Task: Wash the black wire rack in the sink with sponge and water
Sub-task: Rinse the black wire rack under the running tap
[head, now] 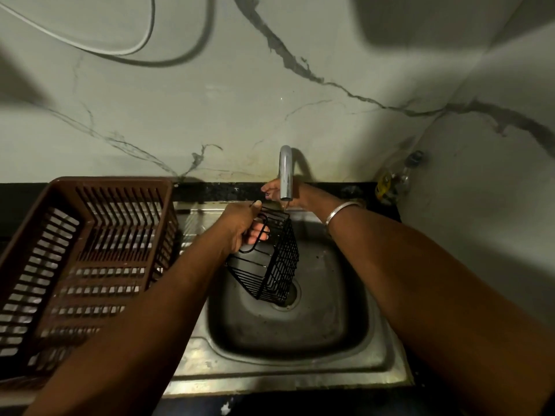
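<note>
Left hand point(242, 224) grips the tilted wire rack point(271, 267) over the sink point(379, 360); outstretched right hand point(271, 190) reaches behind the tap point(285, 175), its grasp hidden.

This is looking like a home kitchen: a square stainless steel sink basin point(386, 352) is sitting sunk into a steel top, a curved chrome tap point(286, 172) is arching over it from the back edge, and a brown slotted plastic dish-draining basket point(111, 184) is standing just beside it on the left. White marble-patterned wall tiles point(240, 85) with grey veins are rising behind a black counter strip point(210, 192), and a blurred clear bottle point(394, 181) is sitting in the right corner.
</note>
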Available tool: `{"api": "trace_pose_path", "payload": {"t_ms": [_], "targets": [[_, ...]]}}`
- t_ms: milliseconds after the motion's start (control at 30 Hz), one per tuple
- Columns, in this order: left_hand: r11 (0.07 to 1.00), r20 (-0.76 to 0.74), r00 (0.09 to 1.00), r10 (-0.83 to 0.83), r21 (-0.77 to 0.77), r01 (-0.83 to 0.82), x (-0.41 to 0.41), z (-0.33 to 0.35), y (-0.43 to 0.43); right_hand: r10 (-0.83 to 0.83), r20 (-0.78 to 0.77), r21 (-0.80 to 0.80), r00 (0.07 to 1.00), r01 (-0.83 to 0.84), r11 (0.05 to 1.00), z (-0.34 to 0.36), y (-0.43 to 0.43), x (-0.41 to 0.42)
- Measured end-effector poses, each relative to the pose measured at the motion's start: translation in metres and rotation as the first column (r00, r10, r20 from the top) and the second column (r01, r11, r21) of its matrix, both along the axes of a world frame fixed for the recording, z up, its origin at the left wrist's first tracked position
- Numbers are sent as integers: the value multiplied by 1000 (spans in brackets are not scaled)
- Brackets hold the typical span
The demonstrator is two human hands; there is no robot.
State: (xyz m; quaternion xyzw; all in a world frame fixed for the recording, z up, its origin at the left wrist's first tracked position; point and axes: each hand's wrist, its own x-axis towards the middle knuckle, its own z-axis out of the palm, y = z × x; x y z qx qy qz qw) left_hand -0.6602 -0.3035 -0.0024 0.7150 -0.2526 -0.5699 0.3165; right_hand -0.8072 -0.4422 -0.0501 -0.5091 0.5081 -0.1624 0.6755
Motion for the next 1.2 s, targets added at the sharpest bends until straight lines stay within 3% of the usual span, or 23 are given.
{"api": "trace_pose_path", "payload": {"t_ms": [100, 233, 367, 500, 567, 767, 900, 1033, 1200], "targets": [[1000, 17, 1000, -4, 5, 4, 2, -3, 3, -18, -24, 3, 1000, 18, 1000, 6, 5, -2], [1000, 19, 1000, 1, 11, -1, -3, -6, 4, -204, -32, -10, 978, 204, 979, 22, 13, -5], [1000, 15, 1000, 7, 5, -7, -11, -8, 4, -173, -52, -134, 984, 165, 977, 20, 26, -14], [1000, 18, 1000, 9, -14, -9, -16, -10, 4, -435, 16, -268, 900, 423, 865, 6, 48, -33], [1000, 13, 1000, 15, -20, -15, -18, -11, 5, -497, 13, -364, 868, 467, 806, 0, 64, -43], [999, -13, 1000, 28, -17, -28, -42, -3, 17, -504, -129, -422, 854, 413, 807, 10, 137, -53], [999, -200, 979, 47, 2, -47, -62, 7, 27, -321, -150, -336, 935, 257, 906, 22, 177, -45], [998, -433, 900, 55, -8, -65, -79, 17, 35, -260, -369, -353, 892, 124, 927, 23, 188, -46], [999, -455, 890, -28, 9, 36, -85, 22, 45, -292, -397, -364, 870, 143, 920, 27, 188, -60]]}}
